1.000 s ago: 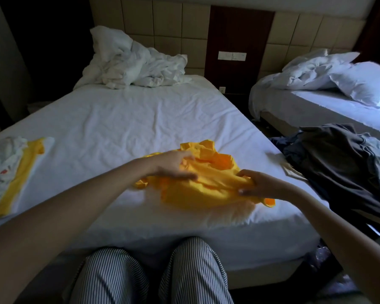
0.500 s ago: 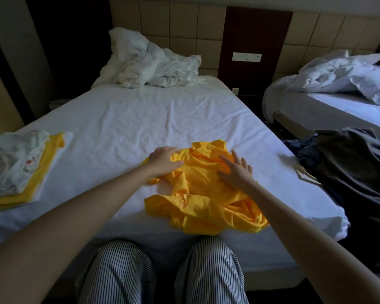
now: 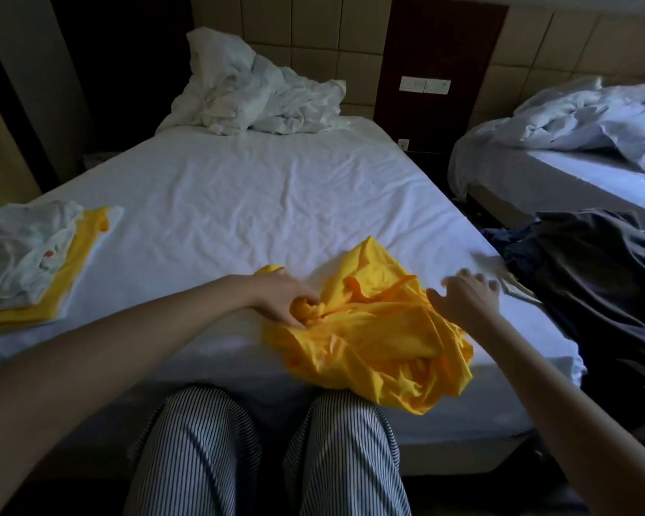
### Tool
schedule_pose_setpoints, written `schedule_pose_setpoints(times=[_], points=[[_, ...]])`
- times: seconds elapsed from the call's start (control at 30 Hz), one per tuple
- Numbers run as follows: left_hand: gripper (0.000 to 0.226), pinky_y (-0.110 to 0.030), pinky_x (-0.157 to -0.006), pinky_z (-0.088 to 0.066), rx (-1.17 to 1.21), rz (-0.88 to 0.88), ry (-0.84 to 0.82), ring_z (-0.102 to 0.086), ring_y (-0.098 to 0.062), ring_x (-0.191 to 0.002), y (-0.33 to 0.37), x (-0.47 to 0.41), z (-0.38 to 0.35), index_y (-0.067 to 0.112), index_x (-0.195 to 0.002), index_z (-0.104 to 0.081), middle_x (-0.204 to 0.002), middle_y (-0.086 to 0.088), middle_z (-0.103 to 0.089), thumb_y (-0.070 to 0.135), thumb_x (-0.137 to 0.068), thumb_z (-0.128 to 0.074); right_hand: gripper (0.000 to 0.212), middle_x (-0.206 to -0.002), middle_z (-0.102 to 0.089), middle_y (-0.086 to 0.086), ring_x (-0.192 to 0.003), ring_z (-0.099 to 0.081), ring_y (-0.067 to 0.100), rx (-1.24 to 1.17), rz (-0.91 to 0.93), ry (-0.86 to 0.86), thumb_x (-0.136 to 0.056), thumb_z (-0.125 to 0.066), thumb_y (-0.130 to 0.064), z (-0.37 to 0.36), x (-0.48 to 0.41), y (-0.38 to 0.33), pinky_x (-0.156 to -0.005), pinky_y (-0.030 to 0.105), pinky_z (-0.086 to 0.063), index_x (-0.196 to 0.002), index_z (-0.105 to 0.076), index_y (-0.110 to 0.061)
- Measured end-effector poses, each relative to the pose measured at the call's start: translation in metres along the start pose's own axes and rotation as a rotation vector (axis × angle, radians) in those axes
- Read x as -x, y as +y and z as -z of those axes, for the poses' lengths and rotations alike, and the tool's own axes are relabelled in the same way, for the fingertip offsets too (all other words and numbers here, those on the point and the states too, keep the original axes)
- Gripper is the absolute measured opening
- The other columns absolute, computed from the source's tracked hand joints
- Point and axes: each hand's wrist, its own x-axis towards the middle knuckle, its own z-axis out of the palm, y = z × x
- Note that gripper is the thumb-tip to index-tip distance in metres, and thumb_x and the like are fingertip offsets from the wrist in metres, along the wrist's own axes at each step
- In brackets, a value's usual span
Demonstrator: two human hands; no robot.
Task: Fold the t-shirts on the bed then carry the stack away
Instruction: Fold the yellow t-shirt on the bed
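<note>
A crumpled yellow t-shirt [image 3: 373, 337] lies at the near edge of the white bed [image 3: 261, 202], partly hanging over the edge. My left hand [image 3: 283, 297] grips a bunched fold at the shirt's left side. My right hand [image 3: 466, 297] hovers just right of the shirt with fingers spread, blurred by motion and holding nothing. At the bed's left edge sits a stack of folded shirts [image 3: 34, 255], a white one on top of a yellow one.
A rumpled white duvet [image 3: 254, 91] is heaped at the head of the bed. Dark clothes [image 3: 592, 270] are piled to the right, between this bed and a second bed [image 3: 559, 173]. My striped trouser legs [image 3: 261, 452] press against the bed's near edge.
My right hand has lifted off the yellow shirt and swung to the right. My left hand has closed on a fold, and the shirt has shifted right and nearer the edge.
</note>
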Motion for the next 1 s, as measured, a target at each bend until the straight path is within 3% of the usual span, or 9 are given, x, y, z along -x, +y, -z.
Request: schedule_pose_setpoints(times=[0.17, 0.27, 0.33, 0.47, 0.6, 0.77, 0.83, 0.93, 1.0], points=[[0.067, -0.037, -0.067, -0.038, 0.313, 0.090, 0.085, -0.055, -0.019, -0.071, 0.013, -0.006, 0.001, 0.010, -0.075, -0.063, -0.077, -0.011, -0.062, 0.073, -0.071, -0.041, 0.050, -0.146, -0.040, 0.004, -0.134, -0.033, 0.027, -0.501, 0.315, 0.063, -0.092, -0.054, -0.040, 0.007, -0.019, -0.054, -0.104, 0.038, -0.026, -0.139, -0.043, -0.028], [0.046, -0.035, -0.069, -0.040, 0.358, 0.186, 0.147, -0.057, -0.021, -0.083, 0.015, -0.013, -0.011, 0.012, -0.090, -0.061, -0.089, -0.007, -0.062, 0.057, -0.086, -0.052, 0.058, -0.154, -0.025, -0.002, -0.140, -0.024, 0.027, -0.426, 0.360, -0.183, -0.091, -0.054, -0.045, -0.013, -0.030, -0.086, -0.110, 0.049, -0.023, -0.143, -0.032, -0.038], [0.038, -0.029, -0.071, -0.039, 0.406, 0.259, 0.137, -0.057, -0.020, -0.092, 0.014, -0.014, -0.014, 0.016, -0.107, -0.057, -0.098, 0.000, -0.059, 0.048, -0.088, -0.059, 0.046, -0.142, -0.047, 0.001, -0.129, -0.042, 0.026, -0.379, 0.342, -0.245, -0.089, -0.056, -0.046, -0.030, -0.032, -0.090, -0.103, 0.045, -0.036, -0.132, -0.052, -0.030], [0.038, -0.022, -0.068, -0.039, 0.478, 0.205, 0.087, -0.057, -0.021, -0.093, 0.011, -0.012, -0.010, 0.007, -0.118, -0.061, -0.110, -0.011, -0.063, 0.034, -0.092, -0.059, 0.022, -0.103, -0.068, 0.008, -0.100, -0.060, 0.025, -0.607, 0.285, -0.073, -0.086, -0.066, -0.026, -0.026, -0.022, -0.069, -0.079, 0.032, -0.043, -0.103, -0.071, -0.013], [0.025, -0.018, -0.072, -0.044, 0.760, 0.128, 0.355, -0.059, -0.018, -0.086, 0.014, -0.010, -0.005, 0.000, -0.106, -0.067, -0.103, -0.017, -0.067, 0.020, -0.090, -0.063, 0.019, -0.096, -0.066, 0.001, -0.090, -0.060, 0.018, -0.771, 0.319, 0.012, -0.088, -0.064, -0.017, -0.006, 0.003, -0.031, -0.076, 0.026, -0.041, -0.105, -0.070, -0.012], [0.006, -0.021, -0.066, -0.042, 1.185, 0.081, 0.488, -0.052, -0.009, -0.068, 0.022, 0.002, 0.006, 0.016, -0.089, -0.065, -0.077, 0.000, -0.055, 0.019, -0.091, -0.060, 0.011, -0.083, -0.068, 0.001, -0.081, -0.062, 0.020, -0.695, 0.358, 0.002, -0.089, -0.063, -0.019, 0.012, 0.024, 0.012, -0.077, 0.032, -0.047, -0.088, -0.072, -0.012], [0.008, -0.026, -0.067, -0.045, 1.314, 0.058, 0.559, -0.052, -0.014, -0.069, 0.024, 0.009, 0.013, 0.018, -0.084, -0.061, -0.075, -0.002, -0.053, 0.014, -0.091, -0.060, 0.019, -0.075, -0.063, 0.000, -0.075, -0.059, 0.022, -0.566, 0.365, -0.280, -0.091, -0.059, -0.022, 0.024, 0.027, 0.022, -0.077, 0.034, -0.047, -0.076, -0.066, -0.014], [0.013, -0.030, -0.060, -0.045, 1.377, -0.031, 0.522, -0.054, -0.018, -0.065, 0.025, 0.022, 0.031, 0.017, -0.084, -0.055, -0.074, -0.004, -0.058, 0.007, -0.093, -0.054, 0.031, -0.077, -0.059, -0.012, -0.072, -0.053, 0.001, -0.222, 0.390, -0.613, -0.096, -0.047, -0.035, 0.050, 0.037, 0.015, -0.069, 0.011, -0.040, -0.077, -0.066, -0.021], [0.013, -0.027, -0.062, -0.049, 1.236, -0.106, 0.465, -0.059, -0.015, -0.067, 0.028, 0.032, 0.046, 0.016, -0.089, -0.055, -0.077, -0.004, -0.060, 0.006, -0.095, -0.051, 0.037, -0.072, -0.061, -0.010, -0.061, -0.050, -0.001, -0.242, 0.431, -0.440, -0.094, -0.045, -0.048, 0.064, 0.036, 0.004, -0.060, 0.009, -0.037, -0.068, -0.062, -0.027]])
